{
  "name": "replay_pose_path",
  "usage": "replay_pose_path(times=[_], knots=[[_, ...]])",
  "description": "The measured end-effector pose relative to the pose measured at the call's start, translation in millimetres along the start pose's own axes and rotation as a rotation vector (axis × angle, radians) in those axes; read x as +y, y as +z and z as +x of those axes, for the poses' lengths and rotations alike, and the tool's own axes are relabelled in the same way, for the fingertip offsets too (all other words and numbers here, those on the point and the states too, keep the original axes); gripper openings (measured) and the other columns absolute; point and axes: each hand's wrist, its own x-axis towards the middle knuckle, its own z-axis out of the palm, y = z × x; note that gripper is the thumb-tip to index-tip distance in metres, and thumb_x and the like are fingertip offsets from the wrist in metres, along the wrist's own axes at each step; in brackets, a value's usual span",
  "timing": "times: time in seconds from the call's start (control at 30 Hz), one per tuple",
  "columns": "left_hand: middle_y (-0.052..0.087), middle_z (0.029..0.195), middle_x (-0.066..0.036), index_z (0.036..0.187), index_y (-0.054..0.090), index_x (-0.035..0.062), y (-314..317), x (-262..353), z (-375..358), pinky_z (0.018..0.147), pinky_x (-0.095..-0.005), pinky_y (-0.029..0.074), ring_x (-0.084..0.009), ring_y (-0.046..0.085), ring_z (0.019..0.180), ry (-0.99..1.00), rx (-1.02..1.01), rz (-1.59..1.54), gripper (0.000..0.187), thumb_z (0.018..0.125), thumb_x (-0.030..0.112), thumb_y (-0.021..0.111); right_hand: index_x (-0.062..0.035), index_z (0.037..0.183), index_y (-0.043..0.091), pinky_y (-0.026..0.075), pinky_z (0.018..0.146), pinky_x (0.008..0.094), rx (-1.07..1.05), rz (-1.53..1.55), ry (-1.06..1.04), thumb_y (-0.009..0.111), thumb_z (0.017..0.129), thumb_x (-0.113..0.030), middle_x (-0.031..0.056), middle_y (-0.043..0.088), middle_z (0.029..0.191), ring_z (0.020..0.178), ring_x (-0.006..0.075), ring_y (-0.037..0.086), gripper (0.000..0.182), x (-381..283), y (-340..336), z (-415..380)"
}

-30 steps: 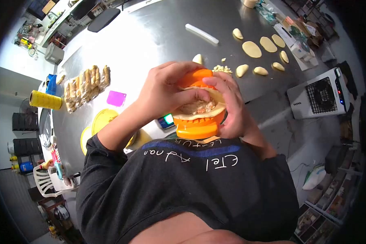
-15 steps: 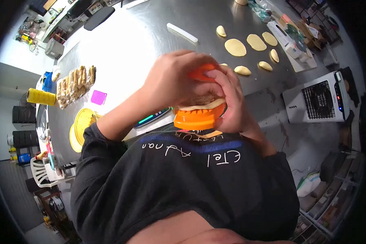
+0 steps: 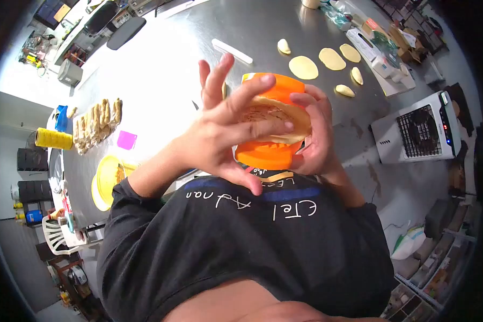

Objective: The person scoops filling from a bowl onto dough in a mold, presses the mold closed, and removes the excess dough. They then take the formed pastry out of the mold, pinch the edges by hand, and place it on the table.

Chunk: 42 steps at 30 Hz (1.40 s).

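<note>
My right hand (image 3: 317,121) grips an orange dumpling press (image 3: 268,155), holding it partly folded in front of my chest. Inside the press lies a round of dough (image 3: 300,121), bent into a pocket with brownish filling (image 3: 260,112) in it. Over the press, my left hand (image 3: 225,121) has its fingers spread. One of its fingers reaches into the pocket at the filling, and its thumb points down past the press's lower edge. Flat dough rounds (image 3: 303,67) and folded dough pieces (image 3: 345,90) rest on the metal table (image 3: 354,112) beyond.
At left are a yellow bowl (image 3: 106,180), a purple square (image 3: 126,140), bagged stick-shaped food (image 3: 97,123) and a yellow roll (image 3: 53,138). A white rolling pin (image 3: 232,51) lies farther back. A white air cooler (image 3: 413,131) stands right of the table.
My left hand has moved off the press's top and spread its fingers, one now at the filling. The press has opened wider and tilted, showing the pocket's inside.
</note>
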Motion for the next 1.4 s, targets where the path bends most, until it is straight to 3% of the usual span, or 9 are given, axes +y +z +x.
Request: replay_pose_path(times=[0.13, 0.37, 0.63, 0.67, 0.77, 0.93, 1.07, 1.13, 1.4], knots=[[0.036, 0.143, -0.009, 0.102, 0.07, 0.0247, 13.6, -5.2, -1.6, 0.102, -0.0619, -0.016, -0.0471, -0.003, 0.136, 0.041, 0.08, -0.039, 0.055, 0.066, 0.065, 0.067, -0.0065, 0.121, 0.048, 0.037, 0.095, 0.0381, 0.022, -0.011, -0.06, 0.084, 0.055, -0.031, 0.0157, 0.041, 0.118, 0.11, 0.0293, 0.042, 0.079, 6.7, 0.9, -2.1], [0.038, 0.142, -0.008, 0.102, 0.07, 0.0271, 18.9, -14.1, -1.5, 0.102, -0.0633, -0.014, -0.0477, 0.0, 0.136, 0.027, 0.059, -0.097, 0.05, 0.067, 0.063, 0.068, -0.0067, 0.118, 0.05, 0.037, 0.093, 0.0369, 0.114, -0.003, -0.054, 0.084, 0.057, -0.028, 0.0154, 0.043, 0.116, 0.11, 0.0288, 0.043, 0.073, 7.2, 2.7, 0.8], [0.027, 0.146, -0.019, 0.106, 0.069, 0.0278, 4.5, -9.9, 12.8, 0.101, -0.0619, -0.016, -0.0463, -0.005, 0.137, -0.121, -0.093, -0.064, 0.043, 0.068, 0.049, 0.067, -0.0087, 0.118, 0.051, 0.036, 0.093, 0.0381, 0.065, -0.081, -0.019, 0.083, 0.058, -0.029, 0.0156, 0.044, 0.116, 0.109, 0.0296, 0.045, 0.072, 12.1, -0.7, 4.1], [0.025, 0.148, -0.016, 0.106, 0.069, 0.0277, 4.7, -7.8, 14.1, 0.101, -0.0614, -0.019, -0.0456, -0.006, 0.137, -0.118, -0.109, -0.05, 0.042, 0.069, 0.046, 0.063, -0.0087, 0.118, 0.051, 0.036, 0.093, 0.0381, 0.065, -0.082, -0.018, 0.083, 0.058, -0.029, 0.0156, 0.044, 0.116, 0.109, 0.0296, 0.045, 0.072, 11.9, -1.0, 4.0], [0.022, 0.149, -0.018, 0.111, 0.067, 0.0264, 2.1, -2.9, 18.4, 0.102, -0.0617, -0.014, -0.0492, -0.007, 0.135, -0.038, -0.267, 0.096, 0.05, 0.068, 0.053, 0.067, -0.0097, 0.118, 0.051, 0.035, 0.094, 0.0389, 0.039, -0.097, -0.038, 0.082, 0.058, -0.03, 0.0146, 0.044, 0.117, 0.109, 0.0297, 0.045, 0.071, 11.5, -1.0, 3.6], [0.024, 0.149, -0.013, 0.112, 0.066, 0.0282, 11.1, -2.7, 15.9, 0.101, -0.0626, -0.016, -0.0491, -0.007, 0.135, -0.012, -0.263, 0.06, 0.05, 0.068, 0.054, 0.067, -0.0102, 0.117, 0.052, 0.034, 0.095, 0.0405, 0.039, -0.1, -0.033, 0.082, 0.058, -0.034, 0.0137, 0.044, 0.117, 0.108, 0.0294, 0.045, 0.071, 13.6, -2.8, -0.8], [0.023, 0.148, -0.019, 0.111, 0.067, 0.0276, 14.1, -2.4, 15.4, 0.102, -0.0608, -0.016, -0.0469, -0.007, 0.136, -0.04, -0.124, 0.06, 0.054, 0.067, 0.06, 0.066, -0.0095, 0.117, 0.052, 0.036, 0.094, 0.0387, 0.038, -0.166, -0.104, 0.082, 0.057, -0.034, 0.0143, 0.044, 0.116, 0.108, 0.0286, 0.045, 0.071, 16.0, -7.3, 0.8], [0.021, 0.146, -0.025, 0.11, 0.067, 0.0245, 9.3, -13.8, 7.6, 0.103, -0.0577, -0.015, -0.044, -0.007, 0.137, -0.093, 0.072, -0.006, 0.059, 0.067, 0.065, 0.064, -0.0079, 0.117, 0.052, 0.038, 0.092, 0.0362, 0.162, 0.109, -0.004, 0.082, 0.056, -0.034, 0.0151, 0.045, 0.116, 0.108, 0.0274, 0.046, 0.073, 19.7, -3.1, -1.5], [0.035, 0.143, -0.017, 0.097, 0.072, 0.0239, 13.9, -19.9, 0.7, 0.106, -0.0568, -0.01, -0.0438, -0.002, 0.138, 0.015, 0.1, -0.122, 0.047, 0.07, 0.061, 0.066, -0.0062, 0.115, 0.052, 0.04, 0.091, 0.0341, 0.186, 0.094, -0.049, 0.078, 0.059, -0.038, 0.0158, 0.047, 0.112, 0.105, 0.0258, 0.048, 0.069, 24.1, -4.8, -3.8]])
